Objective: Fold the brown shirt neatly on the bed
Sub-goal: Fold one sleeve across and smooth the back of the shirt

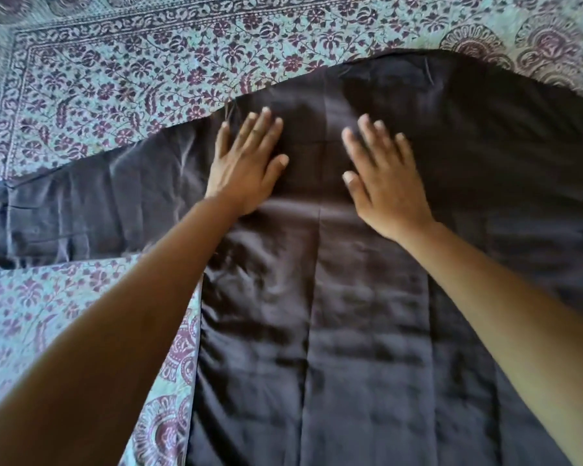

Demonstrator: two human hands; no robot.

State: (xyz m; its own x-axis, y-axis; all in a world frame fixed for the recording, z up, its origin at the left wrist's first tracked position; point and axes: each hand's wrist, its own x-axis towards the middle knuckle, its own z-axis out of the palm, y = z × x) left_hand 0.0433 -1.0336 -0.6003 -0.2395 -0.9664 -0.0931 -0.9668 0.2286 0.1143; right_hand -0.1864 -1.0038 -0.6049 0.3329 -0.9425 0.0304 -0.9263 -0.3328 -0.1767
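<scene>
The dark brown, glossy satin-like shirt (334,314) lies spread flat on the bed, over a pale green bedspread with a maroon floral print (115,79). Its body runs lengthwise from the near edge toward the far side. One long brown sleeve (91,203) stretches out to the left, across that axis. The right side of the shirt runs out of view.

Both hands press palm-down on the far part of the body, side by side but apart. The left hand (246,163) is just beside where the sleeve joins, and the right hand (381,183) is nearer the middle. Neither grip is closed on cloth: the fingers are straight and spread.

This looks like smoothing, with no fold made yet. The outstretched sleeve lies left of the left hand, which is the nearer one to bring it in across the body
</scene>
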